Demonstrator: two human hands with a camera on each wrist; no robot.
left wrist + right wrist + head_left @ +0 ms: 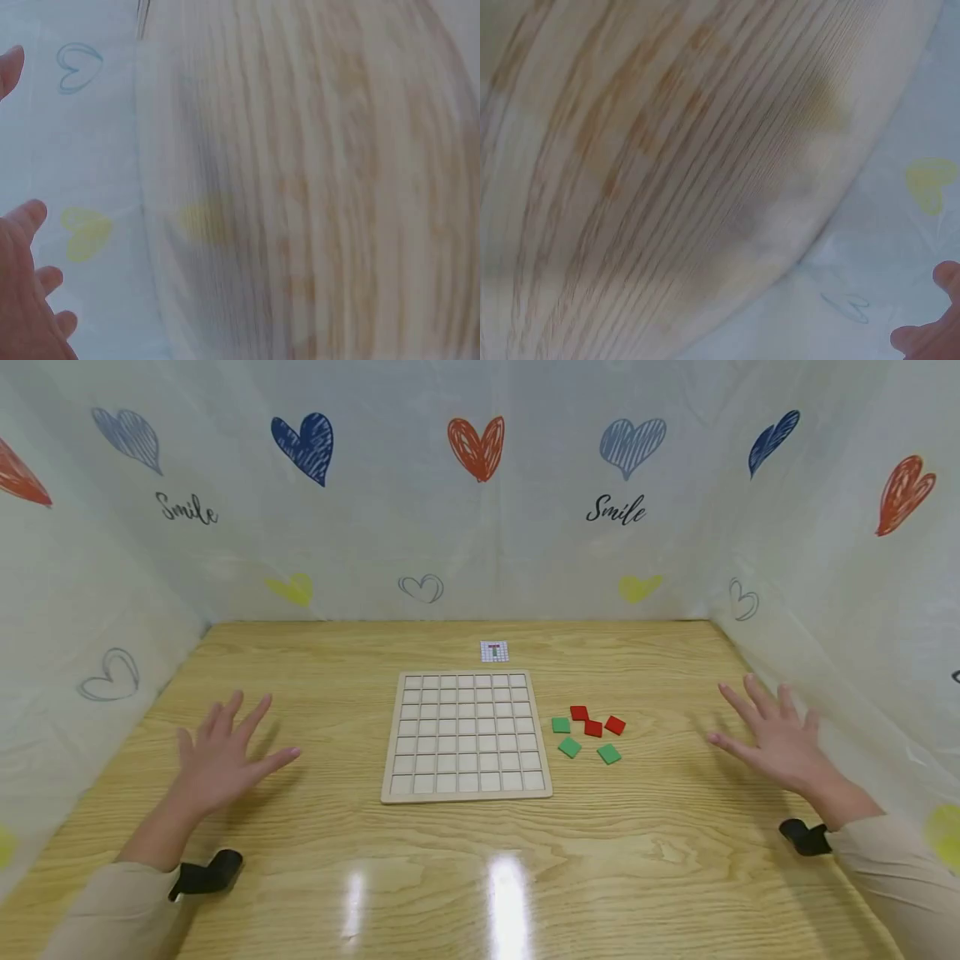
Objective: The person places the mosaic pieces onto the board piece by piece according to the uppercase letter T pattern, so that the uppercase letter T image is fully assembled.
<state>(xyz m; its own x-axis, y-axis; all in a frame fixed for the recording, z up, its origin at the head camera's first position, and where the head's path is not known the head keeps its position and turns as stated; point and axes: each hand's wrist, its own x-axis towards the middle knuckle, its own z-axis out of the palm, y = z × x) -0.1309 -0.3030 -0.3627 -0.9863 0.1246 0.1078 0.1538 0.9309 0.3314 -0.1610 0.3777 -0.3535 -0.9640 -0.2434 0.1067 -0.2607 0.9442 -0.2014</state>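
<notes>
A pale grid board (467, 727), roughly square and so showing no clear long axis, is lying on a wood-grain table (645, 860). Three red tiles (593, 728) and three green tiles (569, 747), all small squares turned at differing angles, are resting near its right edge. The person's right hand (783, 743) is hovering farther out to the right of the board, so the tiles are lying between that hand and the board, making it the nearer hand to them. The left hand (221, 760) is hovering well apart from the board's left edge, with the board itself lying between it and the tiles. Both hands are spreading their fingers, holding nothing, wide apart. Just beyond the board's far edge, toward its right corner, a small card (494, 651) is showing a coloured pattern, too small to read. A heart-printed sheet (480, 543) is hanging beyond the board, and a black device (206, 872) is sitting at each wrist, nearer the person than the board.
</notes>
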